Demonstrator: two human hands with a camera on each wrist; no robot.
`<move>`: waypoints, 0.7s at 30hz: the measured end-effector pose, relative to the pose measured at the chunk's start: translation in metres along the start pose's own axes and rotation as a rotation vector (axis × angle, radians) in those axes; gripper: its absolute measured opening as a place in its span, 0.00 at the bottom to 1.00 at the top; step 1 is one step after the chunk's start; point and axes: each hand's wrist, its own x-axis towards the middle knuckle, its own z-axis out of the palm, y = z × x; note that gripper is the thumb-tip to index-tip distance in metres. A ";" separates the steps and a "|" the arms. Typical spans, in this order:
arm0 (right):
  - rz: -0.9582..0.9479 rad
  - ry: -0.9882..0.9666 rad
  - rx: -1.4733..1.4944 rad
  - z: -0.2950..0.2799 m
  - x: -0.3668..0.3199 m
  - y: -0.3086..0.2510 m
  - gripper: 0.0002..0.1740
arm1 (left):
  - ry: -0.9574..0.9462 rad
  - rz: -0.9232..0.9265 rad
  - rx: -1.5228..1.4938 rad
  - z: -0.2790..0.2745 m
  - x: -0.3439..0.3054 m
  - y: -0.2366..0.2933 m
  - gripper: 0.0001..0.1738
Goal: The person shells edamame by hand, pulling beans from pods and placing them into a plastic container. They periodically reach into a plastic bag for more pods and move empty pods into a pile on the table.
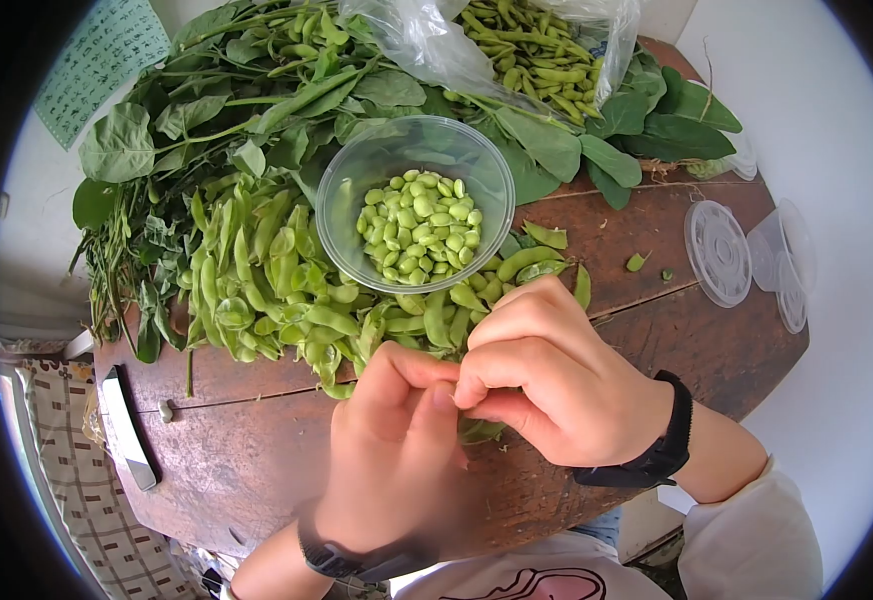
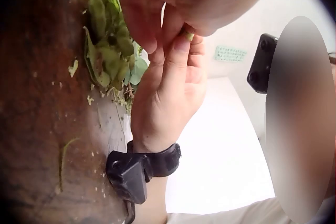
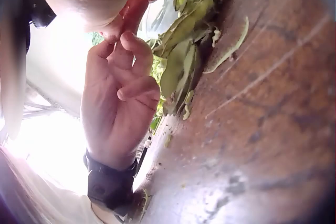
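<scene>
Close in, the left hand [image 1: 382, 455] and right hand [image 1: 582, 390] pinch a small green piece [image 2: 189, 36] between curled fingers; beyond, shelled pale-green beans [image 1: 421, 214] part-fill a clear round plastic bowl [image 1: 335, 222]; bagged green pods [image 1: 559, 76] behind seem left to do.

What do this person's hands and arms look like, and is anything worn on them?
The left hand and right hand wear no gloves. Each wrist has a black strap with a chunky, boxy black device on it. The whitish sleeves stop short of the wrists.
</scene>
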 end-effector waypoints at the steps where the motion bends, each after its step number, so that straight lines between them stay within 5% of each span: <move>1: -0.007 0.005 0.011 0.001 0.000 0.000 0.24 | -0.002 -0.002 0.020 0.000 0.001 0.000 0.10; 14: -0.025 -0.020 -0.021 -0.001 0.000 -0.001 0.16 | 0.108 -0.109 -0.174 0.006 0.004 0.005 0.08; 21: 0.033 0.023 -0.011 -0.004 0.001 0.000 0.18 | 0.108 0.035 0.186 0.005 0.003 0.001 0.10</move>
